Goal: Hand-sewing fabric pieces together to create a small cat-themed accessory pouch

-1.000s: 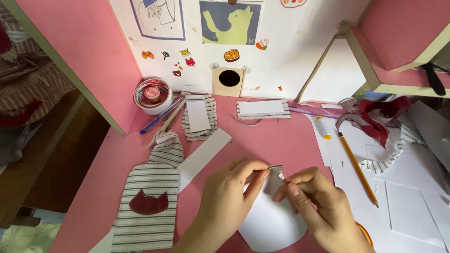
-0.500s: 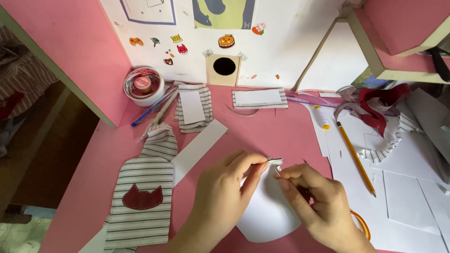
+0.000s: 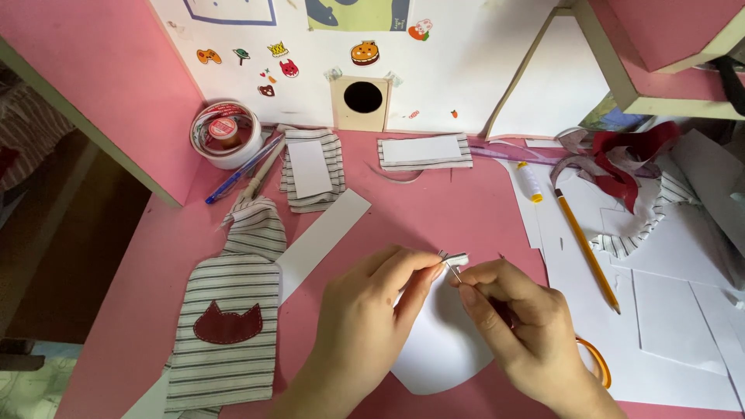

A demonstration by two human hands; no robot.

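Hands barely moved since a second ago: left hand (image 3: pixel 365 326) pinches a small grey strip (image 3: pixel 456 258), right hand (image 3: pixel 520 322) holds a needle (image 3: pixel 455 271) at it, above the white paper (image 3: pixel 442 349) on the pink tabletop (image 3: pixel 434 209). The camera came closer; work continues in place.

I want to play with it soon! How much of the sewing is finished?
Done: a dark red cat shape sits on the striped cloth. In hand: left hand and right hand pinch a small grey piece over white paper. Left: two paper-backed striped pieces lie untouched.
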